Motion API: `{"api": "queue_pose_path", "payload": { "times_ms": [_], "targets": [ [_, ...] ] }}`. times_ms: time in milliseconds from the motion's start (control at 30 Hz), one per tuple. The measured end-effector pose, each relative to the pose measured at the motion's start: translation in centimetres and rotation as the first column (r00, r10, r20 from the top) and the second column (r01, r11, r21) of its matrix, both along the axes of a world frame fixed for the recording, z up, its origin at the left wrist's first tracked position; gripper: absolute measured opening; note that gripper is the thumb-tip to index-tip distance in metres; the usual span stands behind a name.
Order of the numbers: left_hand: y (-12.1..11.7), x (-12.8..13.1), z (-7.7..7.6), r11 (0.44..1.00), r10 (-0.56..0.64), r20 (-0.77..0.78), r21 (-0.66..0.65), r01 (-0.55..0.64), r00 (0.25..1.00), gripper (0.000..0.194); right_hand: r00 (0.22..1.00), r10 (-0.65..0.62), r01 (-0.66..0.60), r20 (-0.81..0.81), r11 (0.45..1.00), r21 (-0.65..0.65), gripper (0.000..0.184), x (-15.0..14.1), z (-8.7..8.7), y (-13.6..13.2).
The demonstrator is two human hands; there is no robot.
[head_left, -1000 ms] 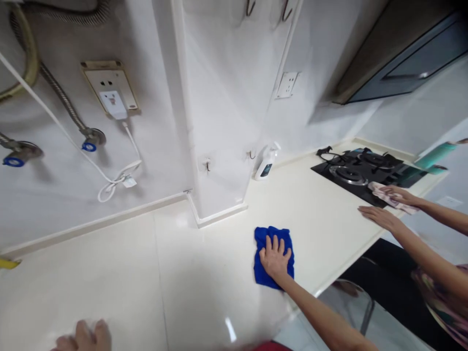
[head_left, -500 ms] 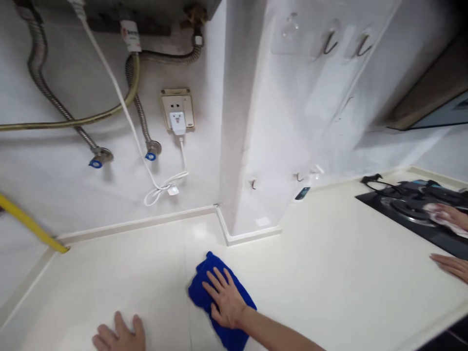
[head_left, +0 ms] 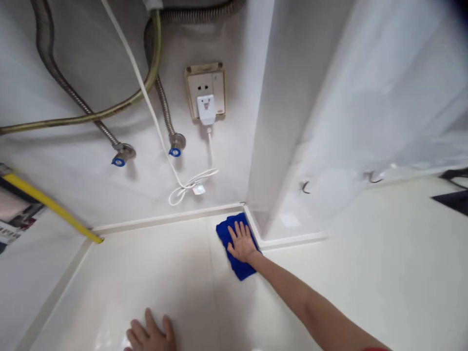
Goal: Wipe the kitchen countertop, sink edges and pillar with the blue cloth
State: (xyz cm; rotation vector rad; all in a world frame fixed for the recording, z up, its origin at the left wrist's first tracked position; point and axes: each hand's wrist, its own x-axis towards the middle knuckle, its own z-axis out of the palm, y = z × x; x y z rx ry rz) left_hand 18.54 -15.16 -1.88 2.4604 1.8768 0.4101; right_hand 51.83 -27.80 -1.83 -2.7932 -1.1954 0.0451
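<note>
My right hand (head_left: pixel 240 242) lies flat with spread fingers on a blue cloth (head_left: pixel 234 234), pressing it onto the cream countertop (head_left: pixel 146 273). The cloth sits in the back corner where the rear wall meets a white boxed column (head_left: pixel 292 146). My left hand (head_left: pixel 151 335) rests flat on the countertop near the bottom edge, fingers apart, holding nothing.
On the rear wall are a socket with a white plug (head_left: pixel 206 108), a coiled white cable (head_left: pixel 190 185), flexible metal hoses and two valves with blue caps (head_left: pixel 119 161). A yellow pipe (head_left: pixel 51 207) runs at the left. A black hob corner (head_left: pixel 451 200) shows at far right.
My right hand has slid the blue cloth away from me into the corner by the column. The view swung left, so the other person's hands and most of the hob left the frame.
</note>
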Motion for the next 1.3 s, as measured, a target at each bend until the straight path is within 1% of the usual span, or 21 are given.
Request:
{"api": "queue_pose_path", "payload": {
  "times_ms": [100,167,233,267,333,400,533,600,633,700,767,833,900,967,1000,1033,1100,1167,1300],
  "targets": [
    [-0.1,-0.3,-0.6,1.0,0.014,-0.06,-0.021,-0.015,0.998,0.077,1.0,-0.011,0.011,0.006,1.0,0.002,0.076,2.2,-0.8,1.4],
    [-0.1,-0.5,-1.1,0.999,0.018,-0.112,-0.028,-0.021,0.994,0.071,0.998,-0.034,0.035,0.047,0.999,-0.014,0.074,3.3,-1.6,2.3],
    [0.0,-0.7,-1.4,0.999,0.027,-0.155,-0.036,-0.032,0.988,0.066,0.993,-0.062,0.065,0.103,0.997,-0.032,0.072,3.8,-2.2,3.1],
    [0.0,-0.8,-1.5,0.998,0.032,-0.169,-0.043,-0.04,0.985,0.064,0.99,-0.066,0.072,0.126,0.997,-0.039,0.072,3.5,-2.5,3.4],
    [-0.1,-0.9,-1.4,0.997,0.042,-0.181,-0.063,-0.054,0.983,0.062,0.985,-0.047,0.056,0.165,0.997,-0.051,0.072,2.0,-3.0,3.7],
    [-0.3,-1.0,-1.2,0.992,0.041,-0.161,-0.111,-0.059,0.986,0.062,0.982,0.006,0.005,0.19,0.998,-0.056,0.073,-0.9,-3.4,3.8],
    [-0.6,-1.3,-0.5,0.97,0.014,-0.06,-0.243,-0.028,0.998,0.064,0.968,0.156,-0.153,0.196,0.988,-0.032,0.072,-8.0,-4.0,3.1],
    [-0.5,-2.2,-0.2,0.96,-0.012,-0.03,-0.28,0.003,0.999,0.064,0.952,0.236,-0.238,0.194,0.971,-0.013,0.07,-9.8,-4.3,2.3],
    [-0.4,-3.1,-0.1,0.956,-0.025,-0.021,-0.294,0.018,0.999,0.063,0.943,0.273,-0.278,0.192,0.961,-0.003,0.069,-10.0,-4.4,1.8],
    [-0.3,-5.9,0.2,0.949,-0.022,-0.016,-0.316,0.016,1.0,0.059,0.924,0.334,-0.343,0.185,0.939,0.021,0.066,-9.0,-4.9,0.9],
    [-0.5,-10.1,0.6,0.948,0.047,-0.038,-0.314,-0.056,0.998,0.058,0.912,0.369,-0.382,0.178,0.923,0.045,0.065,-7.0,-5.6,0.3],
    [-0.9,-15.1,1.1,0.94,0.154,-0.077,-0.296,-0.17,0.985,0.06,0.931,0.32,-0.335,0.176,0.94,0.058,0.066,-4.9,-6.5,0.0],
    [-1.6,-20.2,1.7,0.92,0.248,-0.116,-0.284,-0.272,0.962,0.06,0.945,0.284,-0.292,0.163,0.956,0.029,0.068,-3.6,-7.3,0.3],
    [-2.1,-24.4,2.1,0.89,0.331,-0.147,-0.28,-0.36,0.932,0.059,0.959,0.245,-0.245,0.14,0.969,-0.018,0.07,-3.0,-7.6,1.2],
    [-2.3,-26.0,2.2,0.874,0.367,-0.158,-0.278,-0.398,0.917,0.059,0.966,0.223,-0.22,0.129,0.975,-0.041,0.071,-2.9,-7.5,1.7],
    [-2.4,-27.2,2.2,0.86,0.397,-0.165,-0.277,-0.429,0.903,0.059,0.972,0.2,-0.194,0.122,0.979,-0.06,0.071,-2.9,-7.3,2.2],
    [-2.5,-28.6,1.8,0.84,0.441,-0.175,-0.265,-0.473,0.88,0.059,0.981,0.156,-0.147,0.117,0.986,-0.082,0.072,-2.8,-6.7,3.4],
    [-2.6,-28.9,1.1,0.833,0.469,-0.197,-0.223,-0.506,0.861,0.059,0.987,0.108,-0.099,0.118,0.992,-0.076,0.071,-2.5,-6.1,4.6],
    [-2.4,-28.7,-1.2,0.856,0.49,-0.226,-0.059,-0.514,0.842,0.059,0.99,-0.057,0.058,0.129,0.998,-0.004,0.07,-2.5,-4.9,8.3]
  ]
}}
